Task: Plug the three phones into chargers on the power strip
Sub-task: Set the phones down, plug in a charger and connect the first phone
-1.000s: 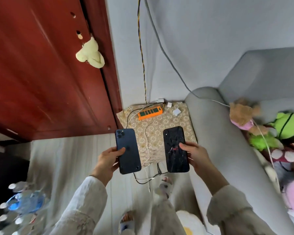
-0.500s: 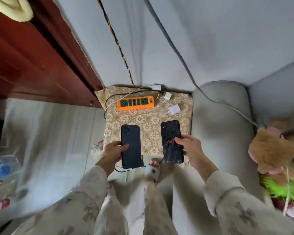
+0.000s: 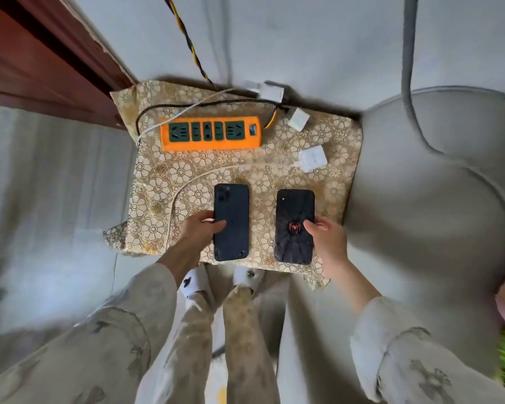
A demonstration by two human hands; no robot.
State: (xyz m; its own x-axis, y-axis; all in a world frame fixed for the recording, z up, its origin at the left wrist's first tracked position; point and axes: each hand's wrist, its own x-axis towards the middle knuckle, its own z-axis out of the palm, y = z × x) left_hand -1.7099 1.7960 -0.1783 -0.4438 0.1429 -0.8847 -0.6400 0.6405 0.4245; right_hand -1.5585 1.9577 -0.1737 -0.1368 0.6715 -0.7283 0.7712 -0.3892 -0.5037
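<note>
My left hand (image 3: 198, 231) grips a dark blue phone (image 3: 231, 222) by its left edge, back side up. My right hand (image 3: 327, 239) holds a black phone (image 3: 294, 225) with a red spider mark and a cracked look. Both phones hover over the near half of a floral cloth (image 3: 169, 182). Farther back on that cloth lies an orange power strip (image 3: 210, 133) with dark green sockets, none occupied. Three white charger blocks lie nearby: one (image 3: 312, 158) right of the strip, one (image 3: 298, 119) at its right end, one (image 3: 270, 91) by the wall. A third phone is not visible.
A grey sofa arm (image 3: 432, 199) stands right of the cloth, a dark red wooden door (image 3: 41, 59) at the left. A black-yellow twisted cord (image 3: 187, 39) and a grey cable (image 3: 407, 68) run down the wall. My slippered feet (image 3: 222, 282) stand at the cloth's near edge.
My view has dropped closer over the cloth. Both hands have carried the phones forward and lower, now above the cloth's near half. The soft toys have slid out of view.
</note>
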